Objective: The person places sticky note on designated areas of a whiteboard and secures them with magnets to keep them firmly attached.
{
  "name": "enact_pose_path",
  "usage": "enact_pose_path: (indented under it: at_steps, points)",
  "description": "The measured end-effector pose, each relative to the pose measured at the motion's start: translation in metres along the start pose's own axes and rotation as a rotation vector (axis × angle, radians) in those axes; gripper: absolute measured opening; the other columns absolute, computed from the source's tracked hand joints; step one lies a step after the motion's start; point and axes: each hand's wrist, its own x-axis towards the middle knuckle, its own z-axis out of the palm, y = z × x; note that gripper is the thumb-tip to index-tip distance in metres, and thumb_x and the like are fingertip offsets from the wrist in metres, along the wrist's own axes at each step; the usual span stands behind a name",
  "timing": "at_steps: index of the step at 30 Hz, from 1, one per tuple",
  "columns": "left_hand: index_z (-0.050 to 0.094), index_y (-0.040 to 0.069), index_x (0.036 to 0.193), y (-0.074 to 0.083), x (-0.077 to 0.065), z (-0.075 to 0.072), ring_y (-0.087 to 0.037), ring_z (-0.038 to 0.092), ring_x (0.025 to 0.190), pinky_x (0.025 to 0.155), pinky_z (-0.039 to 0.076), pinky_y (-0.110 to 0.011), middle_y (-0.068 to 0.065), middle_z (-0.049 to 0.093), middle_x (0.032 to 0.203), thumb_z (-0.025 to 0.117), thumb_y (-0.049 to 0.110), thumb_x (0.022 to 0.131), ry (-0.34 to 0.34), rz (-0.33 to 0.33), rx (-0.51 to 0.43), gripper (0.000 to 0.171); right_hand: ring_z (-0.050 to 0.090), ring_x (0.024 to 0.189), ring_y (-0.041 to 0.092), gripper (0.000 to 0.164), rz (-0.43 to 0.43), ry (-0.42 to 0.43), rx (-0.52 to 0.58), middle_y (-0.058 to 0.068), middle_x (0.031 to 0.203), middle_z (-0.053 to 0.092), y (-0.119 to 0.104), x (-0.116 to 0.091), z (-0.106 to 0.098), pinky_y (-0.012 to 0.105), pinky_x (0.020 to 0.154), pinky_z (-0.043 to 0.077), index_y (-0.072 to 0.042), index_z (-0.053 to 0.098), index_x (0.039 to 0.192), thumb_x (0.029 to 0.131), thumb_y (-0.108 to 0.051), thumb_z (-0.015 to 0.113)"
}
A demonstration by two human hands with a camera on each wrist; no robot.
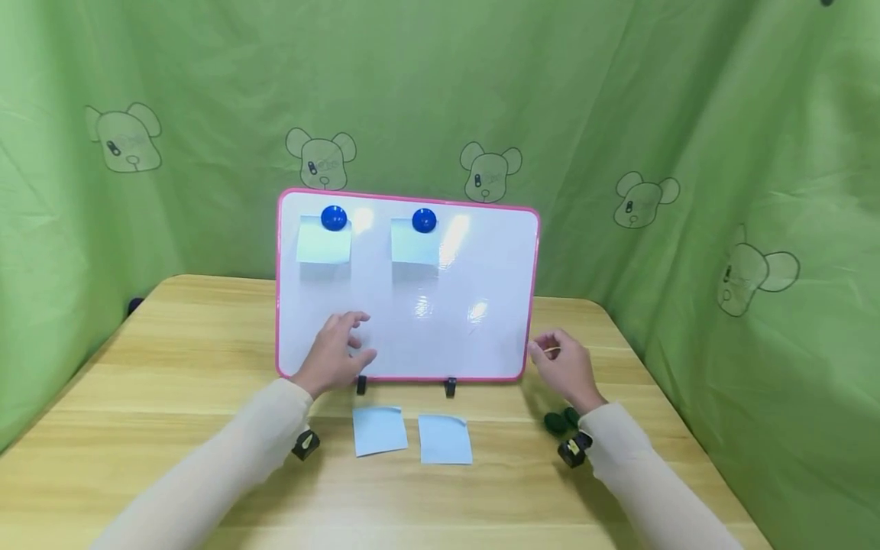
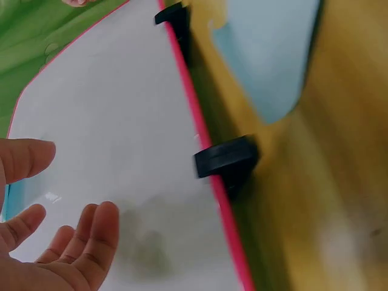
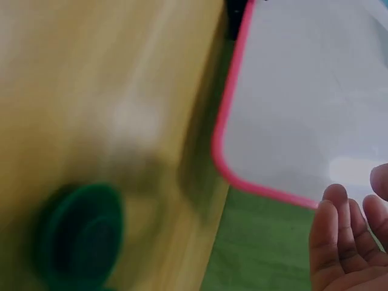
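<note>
A whiteboard [image 1: 412, 328] with a pink frame stands upright on two black feet [image 1: 450, 387]. Near its top, one blue magnet [image 1: 334, 218] sits over a pale sticky note [image 1: 323, 246], and a second blue magnet [image 1: 424, 221] over another sticky note [image 1: 415, 246]. My left hand [image 1: 335, 355] hovers before the board's lower left, fingers spread and holding nothing, as the left wrist view also shows. Beside the board's lower right edge is my right hand [image 1: 565, 368], fingers loosely bent, with nothing seen in it. Two green magnets [image 1: 555, 423] lie beneath the right wrist, partly hidden.
Two light blue sticky notes, a left one [image 1: 380, 431] and a right one [image 1: 445, 440], lie on the wooden table [image 1: 385, 512] in front of the board. A green curtain [image 1: 412, 92] with bear-face drawings hangs behind and at both sides.
</note>
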Motion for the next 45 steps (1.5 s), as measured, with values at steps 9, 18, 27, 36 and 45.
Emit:
enact_pose_path:
  at_steps: [9, 18, 27, 36, 45]
  points:
    - [0.047, 0.007, 0.135, -0.015, -0.018, 0.018, -0.027, 0.059, 0.098, 0.087, 0.053, -0.045, -0.017, 0.052, 0.124, 0.075, 0.015, 0.084, -0.105, -0.019, 0.071, 0.059, 0.061, 0.084, 0.024, 0.021, -0.010, -0.152, -0.075, 0.013, 0.099, 0.064, 0.028, -0.026, -0.010, 0.037, 0.073, 0.053, 0.000, 0.063, 0.102, 0.095, -0.019, 0.062]
    - [0.046, 0.008, 0.136, -0.019, -0.028, 0.024, -0.030, 0.056, 0.104, 0.092, 0.049, -0.049, -0.019, 0.054, 0.122, 0.080, 0.012, 0.077, -0.194, -0.031, 0.131, 0.068, 0.061, 0.090, 0.029, 0.024, 0.016, -0.279, -0.153, 0.012, 0.098, 0.063, 0.033, -0.033, -0.011, 0.045, 0.077, 0.052, -0.001, 0.064, 0.103, 0.091, -0.021, 0.067]
    - [0.047, 0.009, 0.134, -0.024, -0.029, 0.030, -0.020, 0.051, 0.081, 0.084, 0.048, -0.041, -0.017, 0.055, 0.119, 0.083, 0.010, 0.073, -0.249, -0.022, 0.157, 0.070, 0.058, 0.096, 0.032, 0.029, 0.034, -0.371, -0.176, 0.014, 0.103, 0.062, 0.035, -0.031, -0.009, 0.049, 0.081, 0.050, -0.001, 0.064, 0.105, 0.086, -0.022, 0.073]
    - [0.047, 0.008, 0.132, -0.026, -0.033, 0.033, -0.020, 0.053, 0.083, 0.080, 0.051, -0.038, -0.015, 0.054, 0.116, 0.084, 0.006, 0.071, -0.293, -0.035, 0.154, 0.072, 0.058, 0.088, 0.028, 0.041, 0.031, -0.435, -0.204, 0.012, 0.096, 0.062, 0.037, -0.032, -0.015, 0.047, 0.077, 0.051, -0.001, 0.063, 0.102, 0.076, -0.026, 0.083]
    - [0.047, 0.009, 0.133, -0.024, -0.027, 0.032, -0.023, 0.058, 0.090, 0.084, 0.053, -0.041, -0.018, 0.054, 0.120, 0.085, 0.004, 0.068, -0.321, -0.055, 0.138, 0.075, 0.058, 0.086, 0.026, 0.045, 0.080, -0.529, -0.226, 0.010, 0.095, 0.061, 0.040, -0.032, -0.017, 0.044, 0.074, 0.051, -0.005, 0.062, 0.101, 0.072, -0.027, 0.086]
